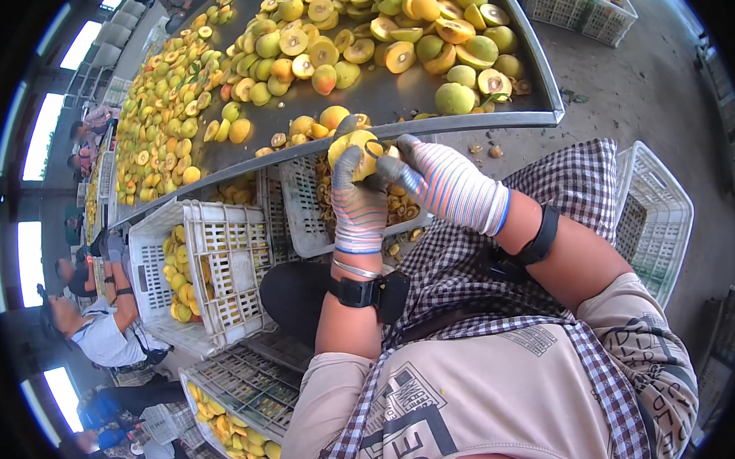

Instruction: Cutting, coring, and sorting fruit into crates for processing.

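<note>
My left hand (358,193), in a striped knit glove with grey-coated fingers, holds a yellow halved stone fruit (353,154) at the near edge of the metal table. From the right, my right hand (445,177), gloved alike, meets the fruit. A small dark curved tool (373,149) shows between its fingertips and the cut face; its handle is hidden. A pale piece, perhaps a pit, lies by the right fingertips. Just beyond the hands, several halves and whole fruits (333,118) rest on the metal table (400,127).
Below the table edge stands a white plastic crate (306,232) with fruit scraps. Crates of yellow fruit (227,266) stand at the left, one tipped on its side. Another white crate (674,216) is at my right. Co-workers (101,327) sit along the left. Scraps lie on the floor.
</note>
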A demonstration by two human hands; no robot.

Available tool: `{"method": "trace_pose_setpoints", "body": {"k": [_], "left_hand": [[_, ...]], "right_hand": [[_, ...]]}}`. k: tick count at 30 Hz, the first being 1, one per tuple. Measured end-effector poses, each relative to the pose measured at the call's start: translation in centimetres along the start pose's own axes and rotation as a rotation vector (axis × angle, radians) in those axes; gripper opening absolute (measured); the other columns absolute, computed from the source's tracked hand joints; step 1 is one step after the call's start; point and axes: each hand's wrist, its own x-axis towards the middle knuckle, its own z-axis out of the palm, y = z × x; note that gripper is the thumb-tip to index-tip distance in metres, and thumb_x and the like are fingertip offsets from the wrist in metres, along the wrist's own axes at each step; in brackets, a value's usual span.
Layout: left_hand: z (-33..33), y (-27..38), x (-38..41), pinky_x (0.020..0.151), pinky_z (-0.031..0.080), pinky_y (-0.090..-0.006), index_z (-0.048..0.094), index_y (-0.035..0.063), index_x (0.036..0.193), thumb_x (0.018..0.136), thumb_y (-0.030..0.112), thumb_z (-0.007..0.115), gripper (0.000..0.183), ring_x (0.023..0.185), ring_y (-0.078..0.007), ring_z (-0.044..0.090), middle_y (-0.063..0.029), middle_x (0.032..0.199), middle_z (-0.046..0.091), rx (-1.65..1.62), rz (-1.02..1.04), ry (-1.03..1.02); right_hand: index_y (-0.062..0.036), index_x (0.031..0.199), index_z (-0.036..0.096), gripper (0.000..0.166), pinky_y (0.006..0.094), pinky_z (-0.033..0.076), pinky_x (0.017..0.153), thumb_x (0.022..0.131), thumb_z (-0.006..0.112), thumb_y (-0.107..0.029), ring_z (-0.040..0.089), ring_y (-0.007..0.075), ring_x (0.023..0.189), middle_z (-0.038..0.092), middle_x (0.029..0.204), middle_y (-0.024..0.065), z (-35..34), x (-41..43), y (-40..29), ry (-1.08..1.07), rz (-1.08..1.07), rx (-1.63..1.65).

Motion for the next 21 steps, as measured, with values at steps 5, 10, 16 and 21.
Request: {"method": "trace_pose_setpoints", "body": {"k": [5,10,16,21], "left_hand": [[-1.8,-1.1,-0.7,0.097,0.042,-0.0396,0.048,0.0065,0.12,0.086,0.023,0.052,0.038,0.107,-0.0251,0.053,-0.0126,0.114,0.055,-0.007,0.171,0.033],[-1.8,-0.9,-1.2,0.091,0.045,-0.0379,0.051,0.0078,0.111,0.088,0.033,0.051,0.035,0.096,-0.0245,0.057,-0.012,0.106,0.058,0.202,0.283,-0.002],[-2.4,-1.3,-0.7,0.089,0.047,-0.0375,0.05,0.0067,0.108,0.091,0.05,0.045,0.046,0.094,-0.0222,0.057,-0.0106,0.103,0.057,0.32,0.304,0.097],[-1.8,-1.6,-0.5,0.084,0.049,-0.0359,0.051,0.0056,0.106,0.093,0.047,0.042,0.044,0.09,-0.0205,0.058,-0.0118,0.099,0.059,0.477,0.439,0.121]], "right_hand": [[0.0016,0.097,0.053,0.027,0.046,0.047,0.061,0.092,0.05,-0.025,0.059,0.0418,0.071,0.059,0.07,0.0229,1.8,-0.2,-0.8,-0.045,0.042,-0.171],[0.0018,0.091,0.053,0.029,0.0471,0.048,0.057,0.092,0.05,-0.027,0.059,0.0406,0.064,0.058,0.064,0.0213,1.8,-0.2,-1.5,0.013,0.043,-0.236],[0.0029,0.091,0.052,0.031,0.0453,0.049,0.056,0.09,0.049,-0.028,0.061,0.0393,0.064,0.06,0.065,0.022,2.0,0.2,-1.7,-0.076,0.093,-0.262],[0.0054,0.093,0.052,0.03,0.0445,0.05,0.057,0.088,0.051,-0.025,0.061,0.0388,0.064,0.06,0.066,0.0218,2.2,0.1,-1.9,-0.07,0.098,-0.238]]}}
